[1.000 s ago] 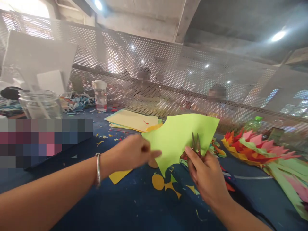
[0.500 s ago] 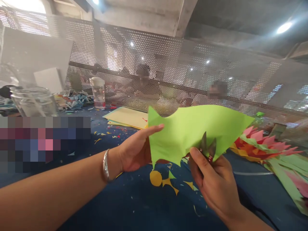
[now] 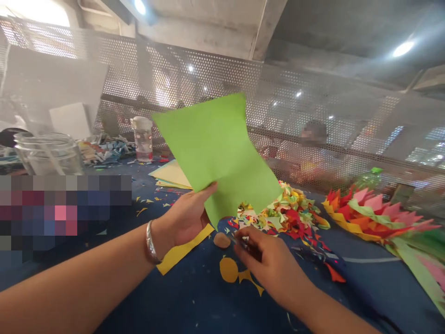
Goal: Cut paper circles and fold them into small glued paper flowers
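1. We hold the green sheet point(image 3: 212, 148) raised over the blue table point(image 3: 167, 301), its broad face towards us. Its long axis slants from upper left to lower right; the straight edge is uppermost, and the notched edge with its pointed tips faces down, just above our right hand point(image 3: 267, 260).
2. Among the containers, we see an open glass jar point(image 3: 48, 155) at the left with a pale slanting streak inside; we cannot tell whether that is a rod. Behind it stands a white-capped bottle point(image 3: 142, 141), pinkish near its base, and at the far right a green-capped bottle point(image 3: 371, 181); what they hold is unclear.
3. Our left hand point(image 3: 186, 215) reaches in from the lower left, thumb flat on the sheet's face and other fingers behind, pinching its lower left edge.
4. Our right hand comes from the lower right, palm turned down, fingers curled together around scissors point(image 3: 246, 240), mostly hidden; we cannot tell how the blades stand.
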A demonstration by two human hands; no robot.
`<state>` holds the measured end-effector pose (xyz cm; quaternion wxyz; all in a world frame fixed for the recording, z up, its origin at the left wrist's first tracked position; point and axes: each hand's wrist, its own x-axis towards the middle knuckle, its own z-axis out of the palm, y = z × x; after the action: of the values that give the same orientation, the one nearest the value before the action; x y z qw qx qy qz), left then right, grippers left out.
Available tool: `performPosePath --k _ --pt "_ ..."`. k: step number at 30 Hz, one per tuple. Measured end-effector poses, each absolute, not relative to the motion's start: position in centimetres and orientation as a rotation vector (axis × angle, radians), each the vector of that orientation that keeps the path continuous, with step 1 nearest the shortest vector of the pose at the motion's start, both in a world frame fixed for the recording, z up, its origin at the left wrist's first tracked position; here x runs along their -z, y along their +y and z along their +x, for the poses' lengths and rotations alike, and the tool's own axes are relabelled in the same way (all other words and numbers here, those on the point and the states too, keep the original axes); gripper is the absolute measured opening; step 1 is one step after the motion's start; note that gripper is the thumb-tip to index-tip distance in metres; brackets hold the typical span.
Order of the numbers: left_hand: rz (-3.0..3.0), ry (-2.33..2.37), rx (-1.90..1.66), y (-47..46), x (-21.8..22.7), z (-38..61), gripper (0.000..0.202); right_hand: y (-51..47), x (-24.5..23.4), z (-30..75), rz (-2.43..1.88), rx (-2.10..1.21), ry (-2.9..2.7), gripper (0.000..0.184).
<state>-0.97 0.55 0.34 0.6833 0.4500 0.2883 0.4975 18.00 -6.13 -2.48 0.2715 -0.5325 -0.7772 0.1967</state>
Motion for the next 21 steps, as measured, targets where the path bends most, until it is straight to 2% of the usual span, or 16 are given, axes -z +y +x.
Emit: performPosePath --k 4,11,15,21 --pt "0.984 0.650 -1.153 0.3 -0.4 -1.1 0.035 -4.9 2.9 16.2 -1.556 -0.237 -2.280 0.035" --pt "0.922 0.524 -1.210 0.3 -0.9 -2.0 0.036 -4.1 3.5 15.4 -1.568 -0.152 -2.331 0.013" --pt "0.913 0.523 -1.251 0.6 -0.9 -1.9 0.035 -4.8 2.5 16.6 -1.558 -0.106 -2.273 0.013" --pt "0.890 0.490 -1.296 0.9 -0.9 -2.0 0.033 -4.9 2.2 18.6 -1.626 -0.188 -2.266 0.029"
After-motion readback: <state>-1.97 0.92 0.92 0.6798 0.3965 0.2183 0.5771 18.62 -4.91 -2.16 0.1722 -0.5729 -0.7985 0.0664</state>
